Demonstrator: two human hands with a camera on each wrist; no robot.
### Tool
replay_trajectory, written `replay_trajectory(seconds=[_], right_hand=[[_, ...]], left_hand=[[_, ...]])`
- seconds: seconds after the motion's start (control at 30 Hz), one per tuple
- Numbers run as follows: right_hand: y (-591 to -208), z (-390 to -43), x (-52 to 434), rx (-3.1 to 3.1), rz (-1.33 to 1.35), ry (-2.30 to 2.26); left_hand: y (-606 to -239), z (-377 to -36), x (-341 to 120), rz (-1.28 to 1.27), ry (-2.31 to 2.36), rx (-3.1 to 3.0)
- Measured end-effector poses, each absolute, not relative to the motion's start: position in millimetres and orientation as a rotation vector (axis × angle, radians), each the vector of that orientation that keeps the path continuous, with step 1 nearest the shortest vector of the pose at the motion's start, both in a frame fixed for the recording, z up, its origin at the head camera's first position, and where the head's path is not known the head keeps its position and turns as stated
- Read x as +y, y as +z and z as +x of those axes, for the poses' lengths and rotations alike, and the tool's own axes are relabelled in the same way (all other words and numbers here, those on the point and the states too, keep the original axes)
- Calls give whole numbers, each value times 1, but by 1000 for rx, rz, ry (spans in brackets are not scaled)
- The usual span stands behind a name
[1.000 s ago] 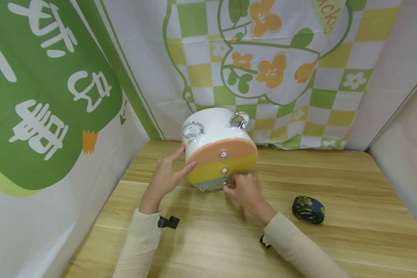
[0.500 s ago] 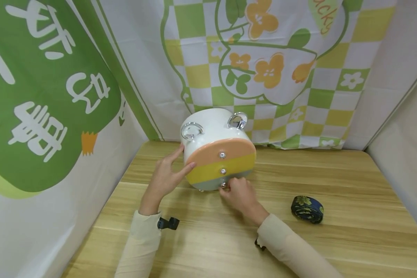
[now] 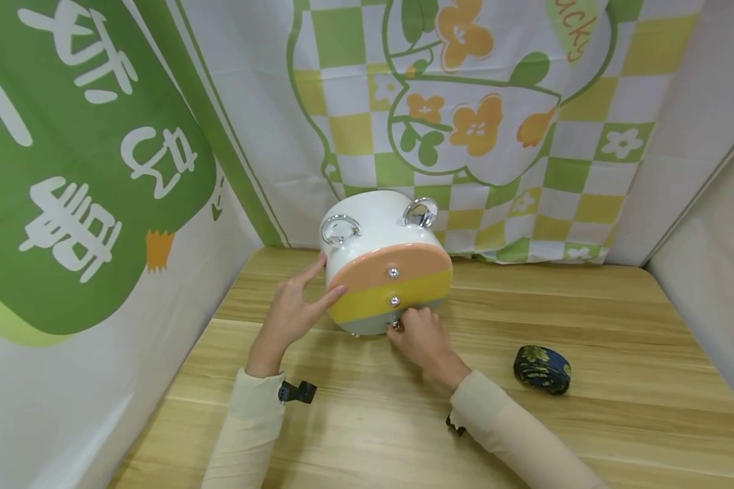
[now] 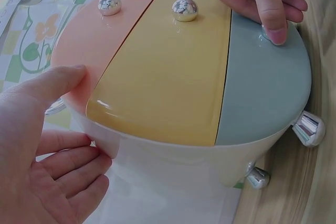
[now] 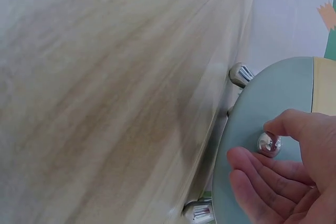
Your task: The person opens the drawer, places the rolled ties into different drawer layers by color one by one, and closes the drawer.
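Reaching in from near edge: beige sleeves (image 3: 245,428), black device (image 3: 298,392) at left cuff. Rolled dark floral band (image 3: 542,369) on worktop (image 3: 605,326), off to right, nothing touching it. Right hand (image 3: 425,339) pinches silver bottom knob (image 5: 269,144) on grey-blue panel (image 4: 262,93). Left hand (image 3: 290,309) spread wide, thumb on front face, fingers against side wall of round white container (image 3: 367,299). Container mid-worktop, front striped peach, yellow, grey-blue; two chrome rings (image 3: 340,231) on top. Behind: checkered floral cloth (image 3: 348,132).
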State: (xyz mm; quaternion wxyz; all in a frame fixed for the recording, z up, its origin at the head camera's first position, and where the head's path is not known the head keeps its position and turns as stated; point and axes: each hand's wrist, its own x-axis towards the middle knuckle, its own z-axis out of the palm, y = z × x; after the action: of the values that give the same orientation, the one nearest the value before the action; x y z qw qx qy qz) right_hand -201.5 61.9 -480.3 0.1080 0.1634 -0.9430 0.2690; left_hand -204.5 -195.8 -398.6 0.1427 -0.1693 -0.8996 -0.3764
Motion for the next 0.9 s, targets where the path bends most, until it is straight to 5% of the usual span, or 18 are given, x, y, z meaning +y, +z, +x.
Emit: replay_trajectory(seconds=[0.9], right_hand=[[-474,-188,64,-2850,441,638]], left_hand=[[-397,-204,-196,-483,-1085,-2618]])
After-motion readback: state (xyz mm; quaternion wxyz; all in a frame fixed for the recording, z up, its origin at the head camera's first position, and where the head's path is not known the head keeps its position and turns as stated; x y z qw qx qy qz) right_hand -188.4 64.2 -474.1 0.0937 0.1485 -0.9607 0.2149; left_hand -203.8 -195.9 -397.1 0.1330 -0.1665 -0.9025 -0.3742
